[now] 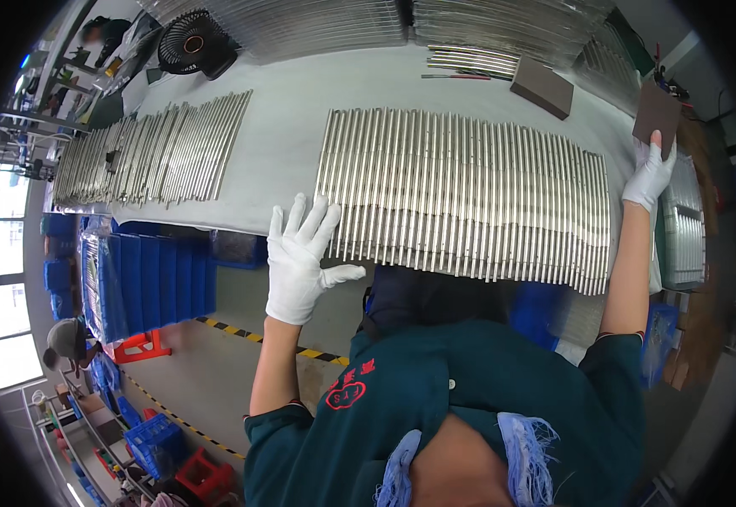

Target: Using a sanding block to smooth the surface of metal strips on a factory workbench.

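Observation:
A wide row of silver metal tubes (469, 198) lies side by side on the pale table, their near ends reaching its front edge. My left hand (298, 262), in a white glove, is at the row's left end with fingers stretched apart, holding nothing. Whether its fingertips touch the outermost tube I cannot tell. Off the right end of the row, my right hand (650, 177) grips a flat brown rectangular block (658, 116). This glove leaves the thumb tip bare. Another brown block (543, 87) rests on the table behind the row.
A second group of tubes (161, 152) lies on the table's left part. A black fan (195, 44) stands behind it. A few tubes (469, 60) and a thin red tool (456, 77) lie at the back. Blue crates (152, 275) stand below left; a person (68, 345) is farther off.

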The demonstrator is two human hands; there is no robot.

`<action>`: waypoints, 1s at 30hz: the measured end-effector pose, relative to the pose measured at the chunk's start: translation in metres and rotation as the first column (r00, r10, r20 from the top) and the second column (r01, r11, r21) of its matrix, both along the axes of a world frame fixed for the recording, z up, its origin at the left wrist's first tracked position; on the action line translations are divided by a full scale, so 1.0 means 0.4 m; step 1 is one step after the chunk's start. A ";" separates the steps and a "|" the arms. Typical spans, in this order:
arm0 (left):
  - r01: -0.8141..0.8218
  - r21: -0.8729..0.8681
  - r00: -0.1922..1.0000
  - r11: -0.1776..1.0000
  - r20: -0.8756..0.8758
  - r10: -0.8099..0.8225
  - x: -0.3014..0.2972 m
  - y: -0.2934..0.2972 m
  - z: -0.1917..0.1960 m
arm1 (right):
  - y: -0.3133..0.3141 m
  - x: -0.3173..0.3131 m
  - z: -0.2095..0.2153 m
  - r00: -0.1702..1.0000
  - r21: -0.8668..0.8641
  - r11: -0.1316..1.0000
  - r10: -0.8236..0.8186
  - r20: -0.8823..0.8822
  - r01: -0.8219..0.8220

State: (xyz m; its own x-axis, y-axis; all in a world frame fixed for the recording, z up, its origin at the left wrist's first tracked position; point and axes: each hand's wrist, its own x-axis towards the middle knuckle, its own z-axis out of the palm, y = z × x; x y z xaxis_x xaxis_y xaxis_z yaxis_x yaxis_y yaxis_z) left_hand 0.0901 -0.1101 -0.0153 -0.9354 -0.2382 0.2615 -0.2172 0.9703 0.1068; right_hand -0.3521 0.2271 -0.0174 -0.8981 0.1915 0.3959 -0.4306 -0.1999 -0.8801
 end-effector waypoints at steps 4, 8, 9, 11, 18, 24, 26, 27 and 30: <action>0.051 0.027 0.999 0.998 -0.016 -0.051 -0.002 -0.034 -0.009 | 0.002 -0.009 -0.018 0.978 0.258 0.944 -0.187 -0.096 0.206; 0.121 0.077 0.993 0.990 -0.012 -0.120 -0.022 -0.049 -0.012 | 0.023 -0.033 -0.039 0.959 0.419 0.865 -0.220 -0.178 0.276; 0.134 0.084 0.991 0.987 -0.024 -0.133 -0.026 -0.053 -0.014 | 0.020 -0.034 -0.041 0.961 0.418 0.867 -0.214 -0.176 0.270; 0.133 0.095 0.990 0.987 -0.051 -0.128 -0.030 -0.054 -0.014 | 0.014 -0.036 -0.042 0.955 0.496 0.821 -0.192 -0.227 0.283; 0.126 0.114 0.991 0.985 -0.068 -0.119 -0.037 -0.044 -0.003 | 0.010 -0.045 -0.063 0.972 0.538 0.814 -0.128 -0.199 0.217; 0.110 0.103 0.992 0.989 -0.070 -0.103 -0.036 -0.036 -0.009 | 0.012 -0.046 -0.065 0.980 0.518 0.838 -0.087 -0.177 0.168; 0.104 0.105 0.992 0.989 -0.082 -0.096 -0.032 -0.033 -0.013 | 0.011 -0.047 -0.066 0.980 0.520 0.837 -0.091 -0.179 0.173; 0.105 0.105 0.992 0.989 -0.084 -0.096 -0.032 -0.030 -0.010 | 0.011 -0.048 -0.065 0.979 0.524 0.833 -0.096 -0.182 0.179; 0.102 0.113 0.994 0.988 0.025 -0.105 -0.036 -0.018 0.017 | 0.010 -0.035 -0.055 0.971 0.603 0.765 -0.136 -0.194 0.228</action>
